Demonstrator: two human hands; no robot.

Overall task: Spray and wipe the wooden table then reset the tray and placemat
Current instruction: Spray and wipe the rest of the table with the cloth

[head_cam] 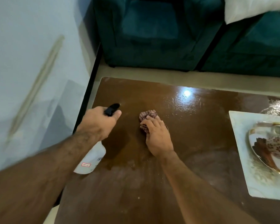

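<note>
1. The left hand (102, 122) is wrapped round the neck of the bottle (91, 160), fingers curled tight on it, thumb lying along the black sprayer (111, 109).
2. The sprayer's nozzle points out over the far-left part of the table (192, 126); the bottle's white body hangs below the wrist at the table's left edge, tilted, a small red-and-white label showing near its base.
3. Whether the bottle touches the table cannot be told; the forearm hides that spot.
4. The right hand (157, 136) is down on the cloth (147, 116), fingers spread and bent over it, pressing the bunched, striped fabric onto the wood.
5. The cloth sits left of the table's centre, near the sprayer's nozzle but apart from it; part of it sticks out beyond the fingertips and a bit shows at the thumb side.
6. The wood is glossy and wet-looking past the cloth, with a bright light glare toward the far edge; nearer the person it shows duller, cloudy patches.
7. Over on the right lies the placemat (242, 167), pale and rectangular, cut off by the frame's edge.
8. On it rests the tray (257, 152), gold-rimmed with a brown patterned print, also partly out of frame.
9. Both sit well apart from the hands.
10. Beyond the table stand green sofas (152, 34), a white cushion (252, 7) at top right, and a pale wall (31, 62) on the left.
</note>
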